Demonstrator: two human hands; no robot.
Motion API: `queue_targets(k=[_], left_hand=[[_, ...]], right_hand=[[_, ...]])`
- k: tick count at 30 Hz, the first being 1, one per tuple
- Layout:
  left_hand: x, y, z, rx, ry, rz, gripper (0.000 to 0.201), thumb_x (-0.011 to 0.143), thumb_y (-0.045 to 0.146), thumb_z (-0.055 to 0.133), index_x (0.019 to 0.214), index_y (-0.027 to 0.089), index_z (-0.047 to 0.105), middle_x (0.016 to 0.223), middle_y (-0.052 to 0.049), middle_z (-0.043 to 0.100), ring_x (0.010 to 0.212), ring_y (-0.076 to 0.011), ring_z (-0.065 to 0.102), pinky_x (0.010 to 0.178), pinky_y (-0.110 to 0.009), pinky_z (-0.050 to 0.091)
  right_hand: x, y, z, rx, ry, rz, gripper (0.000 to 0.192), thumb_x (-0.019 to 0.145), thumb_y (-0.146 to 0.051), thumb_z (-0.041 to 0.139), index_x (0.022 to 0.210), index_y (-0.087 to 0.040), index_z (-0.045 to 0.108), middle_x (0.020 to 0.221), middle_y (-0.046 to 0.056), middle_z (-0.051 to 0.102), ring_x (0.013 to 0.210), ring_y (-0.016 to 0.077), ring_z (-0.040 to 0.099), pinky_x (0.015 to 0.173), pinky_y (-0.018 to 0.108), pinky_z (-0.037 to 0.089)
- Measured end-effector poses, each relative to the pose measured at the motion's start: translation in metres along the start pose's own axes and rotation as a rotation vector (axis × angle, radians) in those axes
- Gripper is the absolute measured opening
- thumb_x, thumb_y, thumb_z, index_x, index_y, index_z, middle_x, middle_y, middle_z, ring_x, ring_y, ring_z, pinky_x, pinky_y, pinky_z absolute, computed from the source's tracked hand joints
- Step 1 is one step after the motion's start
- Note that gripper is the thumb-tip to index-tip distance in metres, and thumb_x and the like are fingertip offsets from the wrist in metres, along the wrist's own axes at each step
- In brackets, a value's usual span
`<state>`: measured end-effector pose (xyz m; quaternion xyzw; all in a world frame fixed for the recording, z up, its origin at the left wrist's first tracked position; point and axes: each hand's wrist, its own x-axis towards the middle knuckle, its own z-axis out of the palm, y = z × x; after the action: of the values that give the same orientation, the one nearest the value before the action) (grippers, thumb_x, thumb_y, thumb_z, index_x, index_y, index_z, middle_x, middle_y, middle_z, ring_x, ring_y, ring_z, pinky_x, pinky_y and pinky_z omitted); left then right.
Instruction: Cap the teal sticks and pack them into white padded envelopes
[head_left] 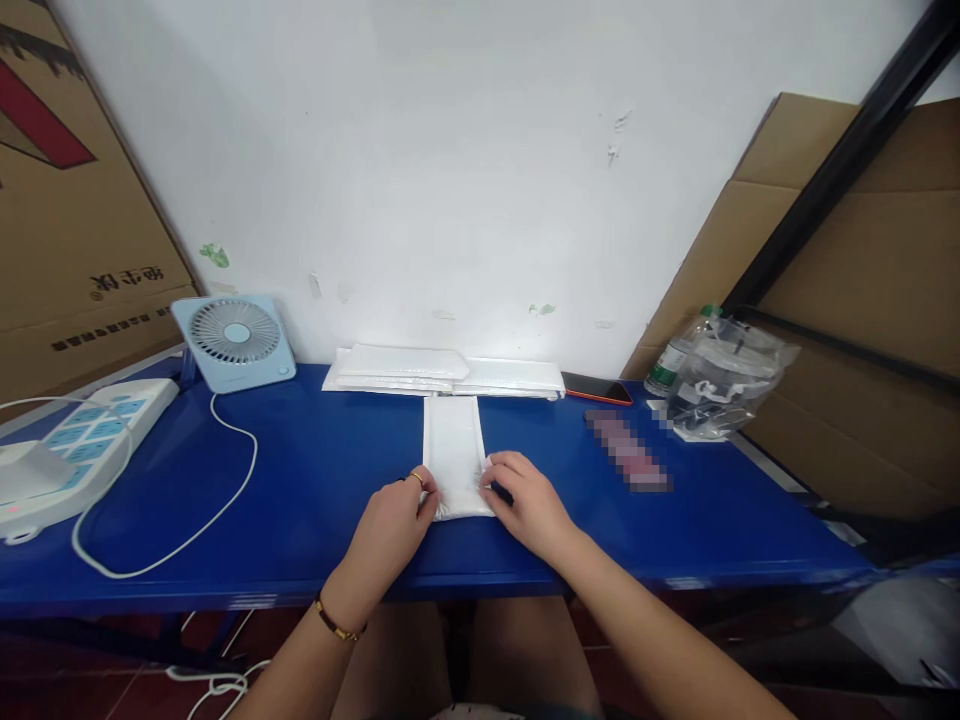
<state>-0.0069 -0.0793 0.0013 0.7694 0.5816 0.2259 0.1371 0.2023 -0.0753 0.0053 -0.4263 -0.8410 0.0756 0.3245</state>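
A white padded envelope [454, 440] lies lengthwise on the blue table, its lower end towards me. My left hand [401, 510] pinches its left edge near that end, the fingers curled together. On the opposite edge, my right hand [525, 500] has its thumb and fingers closed on the side of the envelope. The plastic looks wrinkled by both hands. Behind it, against the wall, sit two flat stacks of similar white padded envelopes, a left stack [397, 368] and a right stack [514, 377].
On the left are a light blue fan [238, 340], its white cable [251, 465] and a power strip [97, 440]. To the right lie a phone [598, 388] and a blurred pinkish item [628, 450]. Farther right stand a bottle [667, 365] and a clear plastic bag [724, 385].
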Motion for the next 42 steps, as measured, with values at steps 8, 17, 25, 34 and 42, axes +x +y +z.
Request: queue_targets(k=[8, 17, 25, 34, 42], left_hand=[[0.017, -0.009, -0.005, -0.198, -0.024, -0.115, 0.01, 0.077, 0.026, 0.054, 0.083, 0.022, 0.048, 0.055, 0.005, 0.055, 0.049, -0.0139, 0.052, 0.05, -0.022, 0.027], [0.031, -0.008, -0.006, -0.964, -0.296, -0.347, 0.038, 0.068, 0.039, 0.067, 0.086, 0.02, 0.04, 0.049, 0.009, 0.05, 0.041, -0.0092, 0.047, 0.044, -0.02, 0.037], [0.029, -0.011, -0.021, -1.457, 0.057, -0.343, 0.033, 0.076, 0.044, 0.061, 0.094, 0.022, 0.044, 0.07, 0.005, 0.054, 0.049, -0.0062, 0.048, 0.048, -0.019, 0.037], [0.027, -0.016, -0.02, -1.434, -0.022, -0.375, 0.034, 0.078, 0.044, 0.056, 0.101, 0.022, 0.043, 0.07, 0.005, 0.052, 0.048, -0.0059, 0.044, 0.047, -0.019, 0.032], [0.026, -0.015, -0.021, -1.435, -0.054, -0.381, 0.035, 0.079, 0.041, 0.056, 0.104, 0.021, 0.044, 0.071, 0.003, 0.053, 0.048, -0.0062, 0.044, 0.047, -0.02, 0.03]], right_hand=[[0.003, -0.031, 0.019, -0.399, -0.17, -0.271, 0.033, 0.088, -0.03, 0.047, 0.117, -0.015, 0.052, 0.103, 0.012, 0.061, 0.102, 0.0255, 0.052, 0.082, 0.039, 0.045], [0.018, -0.02, 0.03, -0.484, -0.085, -0.257, 0.033, 0.089, -0.012, 0.039, 0.119, -0.016, 0.054, 0.107, 0.014, 0.063, 0.109, 0.0276, 0.054, 0.081, 0.039, 0.05], [0.035, 0.029, -0.063, -0.099, 0.396, 0.14, 0.032, 0.086, -0.032, 0.049, 0.112, -0.019, 0.061, 0.104, 0.008, 0.067, 0.096, 0.023, 0.062, 0.084, 0.035, 0.05], [0.114, 0.169, -0.094, 0.465, 0.464, 0.823, 0.035, 0.072, -0.024, 0.061, 0.103, -0.008, 0.059, 0.091, 0.013, 0.069, 0.075, 0.0195, 0.066, 0.061, 0.027, 0.052], [0.155, 0.187, -0.057, 0.141, 0.335, 0.959, 0.029, 0.067, -0.024, 0.06, 0.091, -0.008, 0.064, 0.091, 0.016, 0.066, 0.093, 0.028, 0.058, 0.077, 0.036, 0.046]])
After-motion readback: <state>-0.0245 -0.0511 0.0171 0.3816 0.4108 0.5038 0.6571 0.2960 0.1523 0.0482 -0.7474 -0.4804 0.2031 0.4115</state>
